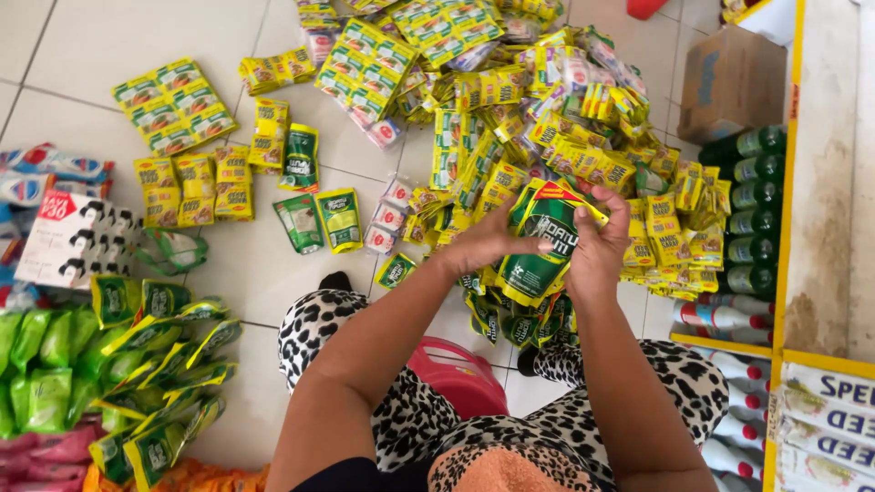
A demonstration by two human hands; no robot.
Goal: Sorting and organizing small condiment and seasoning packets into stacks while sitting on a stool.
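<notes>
Both hands hold a strip of dark green sachets with yellow edges (pixel 540 239) above the tiled floor. My left hand (pixel 492 241) grips its left side with fingers laid across the front. My right hand (pixel 597 241) clasps its right edge, the thumb on the front. More green sachets of the same kind (pixel 515 323) hang and lie just below the hands. A large heap of yellow sachet strips (pixel 547 118) spreads beyond the hands.
Stacks of yellow packets (pixel 175 105) and single green sachets (pixel 299 157) lie to the left. Green pouches (pixel 155 364) pile at lower left beside a white pack (pixel 73 239). A yellow-edged shelf (pixel 791 182) with green bottles (pixel 752 196) stands right, with a cardboard box (pixel 729 82) behind it.
</notes>
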